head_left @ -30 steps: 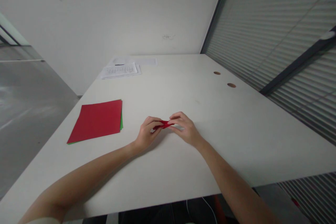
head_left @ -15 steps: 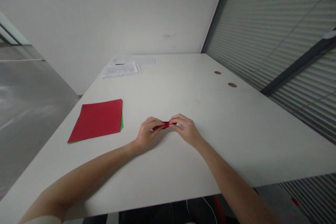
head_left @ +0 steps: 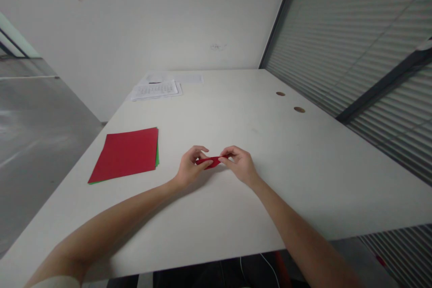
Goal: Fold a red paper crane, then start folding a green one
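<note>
A small folded piece of red paper [head_left: 210, 161] sits just above the white table [head_left: 303, 175], near its middle. My left hand [head_left: 189, 168] pinches its left end with curled fingers. My right hand [head_left: 240, 165] pinches its right end, fingers bent over it. Most of the red piece is hidden between the two sets of fingertips. Both forearms stretch across the table from the near edge.
A stack of red paper [head_left: 125, 154] with a green sheet edge [head_left: 156, 155] under it lies to the left. White printed sheets [head_left: 155, 88] rest at the far side by the wall. Two round holes [head_left: 299, 109] mark the table's right part, beside window blinds.
My hands have drawn slightly apart, so more of the red piece shows between them. My left index finger has lifted a little. Everything else on the table has stayed put.
</note>
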{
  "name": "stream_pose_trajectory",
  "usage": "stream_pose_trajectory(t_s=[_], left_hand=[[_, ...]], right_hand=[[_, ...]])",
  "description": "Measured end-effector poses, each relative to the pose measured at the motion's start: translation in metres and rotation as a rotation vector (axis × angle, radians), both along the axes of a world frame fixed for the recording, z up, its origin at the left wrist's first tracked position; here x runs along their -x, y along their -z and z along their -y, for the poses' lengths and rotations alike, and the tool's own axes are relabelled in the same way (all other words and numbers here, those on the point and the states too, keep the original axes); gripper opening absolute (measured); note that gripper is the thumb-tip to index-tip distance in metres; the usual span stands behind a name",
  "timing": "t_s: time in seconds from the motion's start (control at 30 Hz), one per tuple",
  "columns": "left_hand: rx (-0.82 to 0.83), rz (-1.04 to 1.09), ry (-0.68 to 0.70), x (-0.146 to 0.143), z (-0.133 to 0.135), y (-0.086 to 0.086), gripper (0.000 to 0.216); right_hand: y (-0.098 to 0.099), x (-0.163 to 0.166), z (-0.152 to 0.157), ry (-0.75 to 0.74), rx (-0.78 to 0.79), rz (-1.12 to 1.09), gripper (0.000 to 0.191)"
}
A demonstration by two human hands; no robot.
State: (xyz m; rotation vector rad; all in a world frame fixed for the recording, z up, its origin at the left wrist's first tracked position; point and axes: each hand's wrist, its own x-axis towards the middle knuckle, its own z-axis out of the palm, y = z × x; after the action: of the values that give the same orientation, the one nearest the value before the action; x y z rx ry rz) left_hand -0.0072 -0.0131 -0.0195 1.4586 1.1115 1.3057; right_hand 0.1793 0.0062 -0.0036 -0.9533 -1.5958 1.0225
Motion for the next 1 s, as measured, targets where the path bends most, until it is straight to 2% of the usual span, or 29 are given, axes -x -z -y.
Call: stream_pose_trajectory(t_s=[0.1, 0.27, 0.57, 0.67, 0.93, 1.0], left_hand=[[0.053, 0.001, 0.038, 0.0011, -0.0017, -0.0011, 0.034], [0.077, -0.101, 0.085, 0.003, -0.0038, -0.0024, 0.016], [0.119, 0.007, 0.072, -0.0001, -0.001, -0.0021, 0.019], [0.114, 0.015, 0.074, -0.0008, -0.0006, -0.0011, 0.021], [0.076, 0.014, 0.068, -0.0021, 0.0006, -0.0018, 0.02], [0.096, 0.082, 0.064, -0.002, 0.0015, -0.0049, 0.029]], right_hand=[[0.0004, -0.0014, -0.0011, -0.005, 0.002, 0.026, 0.013], [0.0038, -0.0049, -0.0039, -0.019, 0.028, 0.024, 0.018], [-0.0009, 0.0009, 0.0014, -0.083, 0.008, 0.045, 0.015], [-0.0025, 0.0022, 0.0024, -0.064, -0.001, 0.089, 0.012], [-0.003, -0.0003, 0.0003, -0.079, -0.04, 0.083, 0.024], [-0.0028, -0.0018, -0.001, -0.086, -0.029, 0.059, 0.025]])
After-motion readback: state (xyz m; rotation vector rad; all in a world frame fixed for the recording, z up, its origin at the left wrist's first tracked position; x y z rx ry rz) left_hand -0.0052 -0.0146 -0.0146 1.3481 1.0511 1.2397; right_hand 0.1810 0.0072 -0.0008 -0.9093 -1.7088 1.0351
